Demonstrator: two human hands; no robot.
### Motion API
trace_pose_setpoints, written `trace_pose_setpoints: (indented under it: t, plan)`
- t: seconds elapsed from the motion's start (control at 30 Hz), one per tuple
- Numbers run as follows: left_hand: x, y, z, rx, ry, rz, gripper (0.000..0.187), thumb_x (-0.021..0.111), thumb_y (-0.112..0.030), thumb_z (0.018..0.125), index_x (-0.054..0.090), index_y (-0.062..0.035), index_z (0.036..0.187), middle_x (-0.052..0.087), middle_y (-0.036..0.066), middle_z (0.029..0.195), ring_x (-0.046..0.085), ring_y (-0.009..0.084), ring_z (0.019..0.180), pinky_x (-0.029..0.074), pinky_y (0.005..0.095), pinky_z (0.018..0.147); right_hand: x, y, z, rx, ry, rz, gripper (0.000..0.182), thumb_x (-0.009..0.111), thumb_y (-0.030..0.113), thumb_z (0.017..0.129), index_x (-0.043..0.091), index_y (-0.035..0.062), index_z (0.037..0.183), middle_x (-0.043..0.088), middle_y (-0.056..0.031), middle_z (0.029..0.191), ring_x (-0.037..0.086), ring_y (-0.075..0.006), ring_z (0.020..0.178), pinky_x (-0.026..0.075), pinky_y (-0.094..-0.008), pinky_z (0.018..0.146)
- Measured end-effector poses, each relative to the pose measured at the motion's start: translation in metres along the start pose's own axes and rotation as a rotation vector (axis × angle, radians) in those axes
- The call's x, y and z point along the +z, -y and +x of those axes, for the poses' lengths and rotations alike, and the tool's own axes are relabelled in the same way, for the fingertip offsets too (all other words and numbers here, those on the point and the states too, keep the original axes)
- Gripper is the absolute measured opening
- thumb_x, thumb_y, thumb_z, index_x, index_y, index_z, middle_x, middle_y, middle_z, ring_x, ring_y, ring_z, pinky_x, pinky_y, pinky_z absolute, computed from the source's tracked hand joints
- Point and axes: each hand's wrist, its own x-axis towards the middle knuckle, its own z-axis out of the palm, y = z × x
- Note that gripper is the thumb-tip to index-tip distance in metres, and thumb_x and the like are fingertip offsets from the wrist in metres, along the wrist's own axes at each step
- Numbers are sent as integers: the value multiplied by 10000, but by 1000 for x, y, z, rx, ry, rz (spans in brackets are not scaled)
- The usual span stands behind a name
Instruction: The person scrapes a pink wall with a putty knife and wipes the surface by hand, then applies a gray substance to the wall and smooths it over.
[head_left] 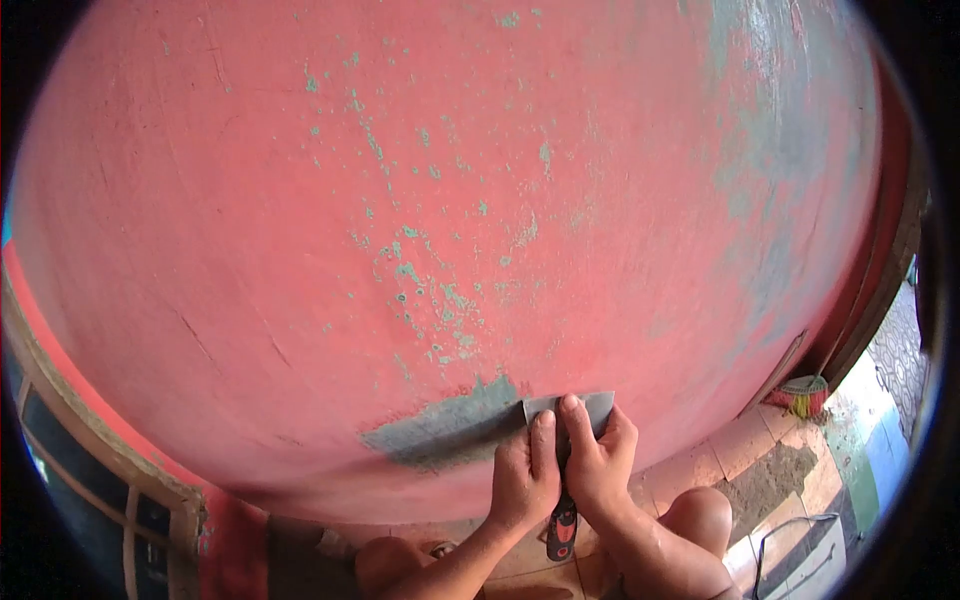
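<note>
A scraper (562, 535) with a wide metal blade and a black and red handle is held in both hands, its blade edge at the pink wall (250, 250). My left hand (527, 470) is closed on it, thumb pointing up along the blade. From the other side my right hand (597, 460) grips it too, thumb pressed on the blade's face. Just left of the blade, a grey bare patch (450, 425) shows on the wall. Small greenish chips dot the paint above.
A broom (803, 395) with red and yellow bristles leans at the right by a door frame. Tiled floor (745, 445) with a patch of dirt (770, 485) lies below. A framed window (90, 480) is at lower left. My knees are near the wall's foot.
</note>
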Motion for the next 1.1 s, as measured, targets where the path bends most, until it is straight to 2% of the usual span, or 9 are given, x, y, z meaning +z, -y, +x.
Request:
trace_pose_setpoints:
  t: [0.1,0.37,0.47,0.57,0.7,0.8,0.9,1.0,1.1]
  plan:
    - [-13,-23,16,-152,99,25,346,453,-235,1078,602,36,923,587,249,759,595,278,663,458,385,622,8,21,7,-34,-2,106,281,690,208,966,634,-41,850,632,-5,758,520,-62,744,455,-262,632]
    - [1,-9,9,47,-60,-50,360,453,-233,1080,584,45,893,590,175,686,532,159,637,429,351,574,2,11,5,22,42,67,242,682,187,971,644,-36,886,656,-15,792,552,-64,762,466,-253,647]
    - [-9,-11,8,-178,54,-43,372,446,-249,1084,608,41,916,618,215,725,640,238,682,456,376,600,5,12,4,51,51,86,245,684,189,970,644,-39,888,656,-16,791,550,-64,759,468,-253,649]
    - [2,12,-6,18,-53,-19,386,447,-257,1086,582,47,890,583,216,701,597,190,656,451,372,592,2,1,-4,44,5,43,265,686,189,966,634,-42,846,621,7,748,519,-52,745,453,-253,626]
    - [-13,-15,11,-167,82,28,356,440,-239,1082,583,45,921,608,267,773,673,391,751,456,420,596,6,16,9,-16,36,46,275,682,193,966,621,-37,829,589,21,706,489,-50,707,435,-262,595]
    - [-7,6,-2,-110,63,54,349,425,-252,1078,568,26,923,640,220,833,665,266,779,480,398,672,1,1,2,43,24,15,282,679,193,964,614,-36,813,582,21,705,475,-53,696,425,-265,585]
    - [-2,24,-7,-36,24,66,356,456,-258,1074,633,37,984,631,296,828,685,436,839,496,442,647,-4,-14,1,57,27,-12,266,681,191,954,639,-45,839,617,4,727,517,-67,704,457,-272,614]
    - [6,31,-11,-132,-45,-129,371,466,-275,1079,656,43,1068,722,106,942,652,159,971,504,348,812,2,1,-3,33,5,33,207,677,162,954,665,-20,856,620,27,746,530,-64,690,448,-261,614]
    - [-3,54,-22,-149,60,6,471,395,-403,1085,628,-7,1189,684,196,1077,664,297,1010,509,403,832,-2,8,-8,140,106,135,256,640,258,981,659,18,893,610,-1,762,539,-90,681,446,-257,592]
